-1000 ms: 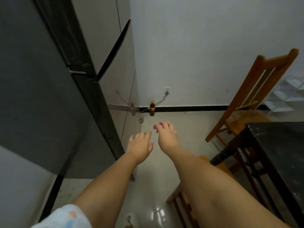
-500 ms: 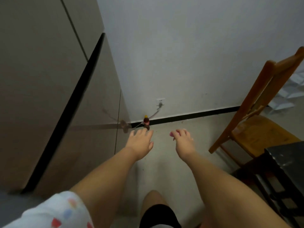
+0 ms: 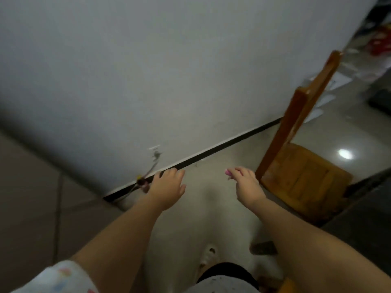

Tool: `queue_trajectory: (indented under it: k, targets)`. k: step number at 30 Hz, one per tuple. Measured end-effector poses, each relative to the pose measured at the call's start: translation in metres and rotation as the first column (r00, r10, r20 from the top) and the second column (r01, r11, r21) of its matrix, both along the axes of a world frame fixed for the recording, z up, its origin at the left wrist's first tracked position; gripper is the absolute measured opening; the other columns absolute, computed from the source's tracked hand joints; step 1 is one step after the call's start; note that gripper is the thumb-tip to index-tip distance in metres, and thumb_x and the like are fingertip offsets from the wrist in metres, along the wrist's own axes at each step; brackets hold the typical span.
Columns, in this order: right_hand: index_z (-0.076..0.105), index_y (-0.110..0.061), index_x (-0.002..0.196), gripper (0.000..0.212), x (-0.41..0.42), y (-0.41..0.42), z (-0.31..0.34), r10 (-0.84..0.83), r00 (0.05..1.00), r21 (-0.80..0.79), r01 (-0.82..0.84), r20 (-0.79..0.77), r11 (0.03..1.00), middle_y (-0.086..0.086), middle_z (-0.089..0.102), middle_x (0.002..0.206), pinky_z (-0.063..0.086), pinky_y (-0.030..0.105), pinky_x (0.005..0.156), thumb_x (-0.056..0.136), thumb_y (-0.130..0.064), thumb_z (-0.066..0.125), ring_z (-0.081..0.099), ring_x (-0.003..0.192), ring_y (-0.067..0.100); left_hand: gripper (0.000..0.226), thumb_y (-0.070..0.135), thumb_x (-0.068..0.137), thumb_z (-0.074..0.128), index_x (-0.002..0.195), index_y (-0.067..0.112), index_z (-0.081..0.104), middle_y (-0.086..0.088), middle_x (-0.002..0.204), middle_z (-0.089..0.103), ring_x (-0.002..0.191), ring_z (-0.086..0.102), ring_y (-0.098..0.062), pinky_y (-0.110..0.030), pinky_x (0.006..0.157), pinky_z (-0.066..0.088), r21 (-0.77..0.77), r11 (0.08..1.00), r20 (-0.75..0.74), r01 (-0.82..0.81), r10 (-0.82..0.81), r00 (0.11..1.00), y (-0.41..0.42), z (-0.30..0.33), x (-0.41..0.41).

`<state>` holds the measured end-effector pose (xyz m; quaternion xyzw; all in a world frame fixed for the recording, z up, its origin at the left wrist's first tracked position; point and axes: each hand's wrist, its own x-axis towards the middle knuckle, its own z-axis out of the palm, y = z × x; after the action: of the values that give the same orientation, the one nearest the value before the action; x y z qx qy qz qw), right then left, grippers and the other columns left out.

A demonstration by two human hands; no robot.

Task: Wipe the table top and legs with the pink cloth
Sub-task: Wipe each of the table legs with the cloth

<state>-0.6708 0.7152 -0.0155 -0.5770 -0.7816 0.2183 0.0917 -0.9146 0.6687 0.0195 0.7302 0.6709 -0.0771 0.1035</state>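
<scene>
Now two hands: left hand (image 3: 167, 188) fingers spread; right hand (image 3: 245, 185) pinching pink cloth (image 3: 229, 172); one chair (image 3: 304, 166).

Both hands hung in open air above a bare stretch of pale floor (image 3: 213, 208), with a clear gap between the left hand (image 3: 167, 188) and the right hand (image 3: 245, 185). Ahead, the white wall (image 3: 169, 70) closed the way, its black baseboard (image 3: 211, 152) running along the bottom. Just left of the left hand, a small bottle (image 3: 142, 182) stood at the baseboard under a wall socket (image 3: 155, 153) with a trailing cord. To the right, a wooden chair (image 3: 304, 166) stood just beside the right hand, its back rising upward. The dark table (image 3: 364, 218) edge blocked the lower right. A large grey surface (image 3: 29, 197) walled off the left side.
</scene>
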Motion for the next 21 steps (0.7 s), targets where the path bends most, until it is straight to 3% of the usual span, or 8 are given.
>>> queue_trajectory:
  k: [5, 7, 9, 11, 14, 18, 21]
  targets:
    - [0.039, -0.030, 0.137, 0.052, 0.076, 0.048, -0.001, -0.300, 0.950, -0.083, 0.293, -0.091, 0.952, -0.004, 0.040, 0.138, 0.028, 0.028, 0.110, 0.091, -0.012, 0.056, 0.033, 0.127, 0.015, 0.066, 0.049, 0.087, 0.015, 0.140, 0.013, 0.030, -0.011, 0.136, 0.043, 0.123, 0.043, -0.028, -0.039, 0.100, 0.030, 0.034, 0.942, 0.094, 0.333, -0.335, 0.938, 0.110, -0.004, 0.096]
    - [0.038, -0.032, 0.136, 0.046, 0.098, 0.054, -0.004, -0.462, 0.873, -0.114, 0.449, -0.153, 0.886, -0.006, 0.040, 0.138, 0.032, 0.030, 0.109, 0.095, -0.018, 0.052, 0.035, 0.127, 0.015, 0.066, 0.048, 0.087, 0.017, 0.138, 0.010, 0.034, -0.014, 0.133, 0.046, 0.120, 0.046, -0.031, -0.040, 0.099, 0.033, 0.043, 0.865, 0.099, 0.501, -0.502, 0.859, 0.145, -0.006, 0.132]
    - [0.041, -0.028, 0.136, 0.043, 0.114, 0.055, -0.009, -0.584, 0.791, -0.109, 0.574, -0.180, 0.811, -0.005, 0.041, 0.138, 0.033, 0.029, 0.106, 0.096, -0.011, 0.046, 0.035, 0.128, 0.017, 0.057, 0.043, 0.092, 0.027, 0.138, 0.010, 0.034, -0.013, 0.135, 0.045, 0.122, 0.044, -0.030, -0.039, 0.100, 0.031, 0.033, 0.779, 0.090, 0.626, -0.626, 0.774, 0.176, -0.011, 0.166]
    - [0.044, -0.028, 0.134, 0.043, 0.126, 0.050, -0.019, -0.692, 0.695, -0.098, 0.688, -0.198, 0.719, -0.004, 0.043, 0.137, 0.032, 0.027, 0.105, 0.096, -0.008, 0.044, 0.035, 0.128, 0.017, 0.056, 0.044, 0.093, 0.025, 0.140, 0.014, 0.030, -0.010, 0.138, 0.042, 0.123, 0.042, -0.027, -0.037, 0.101, 0.030, -0.009, 0.676, 0.080, 0.737, -0.734, 0.674, 0.201, -0.021, 0.199]
    - [0.045, -0.027, 0.133, 0.044, 0.136, 0.042, -0.038, -0.842, 0.475, -0.139, 0.844, -0.254, 0.518, -0.004, 0.044, 0.137, 0.032, 0.029, 0.105, 0.095, -0.007, 0.045, 0.035, 0.127, 0.016, 0.052, 0.042, 0.095, 0.030, 0.141, 0.017, 0.028, -0.007, 0.139, 0.040, 0.124, 0.040, -0.024, -0.036, 0.100, 0.031, -0.063, 0.446, 0.119, 0.893, -0.885, 0.451, 0.234, -0.044, 0.245]
    - [0.046, -0.023, 0.134, 0.044, 0.109, 0.031, -0.068, -0.961, 0.123, -0.196, 0.965, -0.247, 0.173, 0.001, 0.048, 0.134, 0.033, 0.029, 0.103, 0.094, -0.005, 0.043, 0.039, 0.123, 0.021, 0.050, 0.038, 0.095, 0.035, 0.141, 0.019, 0.027, -0.005, 0.138, 0.039, 0.126, 0.036, -0.023, -0.036, 0.099, 0.031, -0.176, 0.053, 0.148, 0.983, -0.986, 0.080, 0.261, -0.072, 0.287]
    - [0.048, -0.020, 0.133, 0.045, 0.056, 0.023, -0.088, -0.966, -0.141, -0.214, 0.972, -0.218, -0.093, 0.003, 0.052, 0.129, 0.031, 0.021, 0.097, 0.093, -0.001, 0.045, 0.046, 0.116, 0.024, 0.068, 0.051, 0.083, 0.012, 0.139, 0.017, 0.029, -0.006, 0.133, 0.043, 0.122, 0.040, -0.024, -0.034, 0.097, 0.035, -0.225, -0.236, 0.130, 0.945, -0.969, -0.211, 0.274, -0.085, 0.302]
